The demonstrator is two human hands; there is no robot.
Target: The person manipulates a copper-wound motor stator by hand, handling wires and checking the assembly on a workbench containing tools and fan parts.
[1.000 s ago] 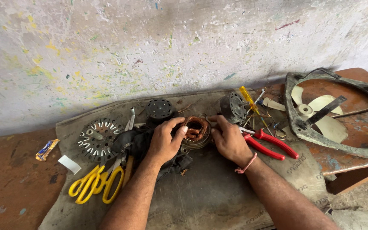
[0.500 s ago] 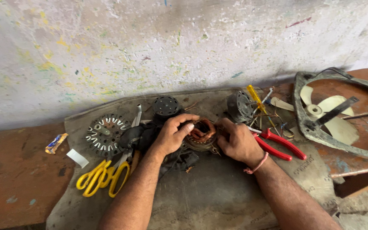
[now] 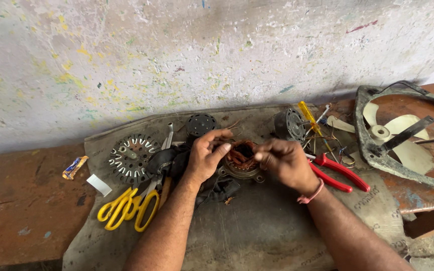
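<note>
Copper-wound stator (image 3: pixel 241 156) sits mid-mat; left hand (image 3: pixel 204 156) fingers curled on its rim, right hand (image 3: pixel 286 161) fingers pinched at the windings. Looks like coil work; next needs a steady hold.

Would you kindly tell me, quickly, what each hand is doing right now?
Left hand: closed, gripping the copper-wound motor stator at its left side.
Right hand: fingers pinched together at the stator's right edge; what they pinch cannot be told.
</note>
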